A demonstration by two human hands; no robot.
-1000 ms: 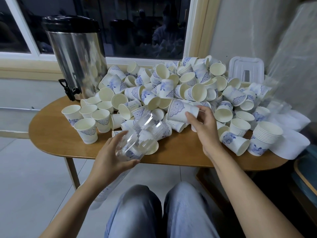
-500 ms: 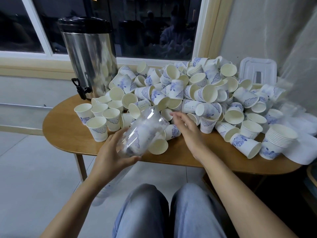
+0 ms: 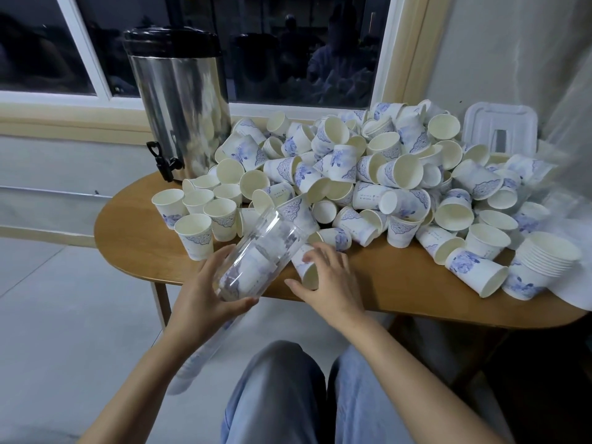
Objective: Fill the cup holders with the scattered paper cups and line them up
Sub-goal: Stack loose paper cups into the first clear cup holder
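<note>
My left hand (image 3: 205,293) wraps the tilted holder (image 3: 256,257) at the worktop (image 3: 400,280) edge. My right hand (image 3: 330,280) lies with fingers (image 3: 323,254) spread over a fallen cup (image 3: 306,270), not closed. I'd grip softly, then align it with the holder's mouth.

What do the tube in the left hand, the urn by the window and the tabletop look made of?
Cup holder tube: clear glossy plastic, probably; stacked cups show through its wall. Urn: polished steel body mirroring the cup pile, black lid likely plastic. Tabletop: wood or wood-look laminate, smooth satin brown; cannot tell which.
</note>
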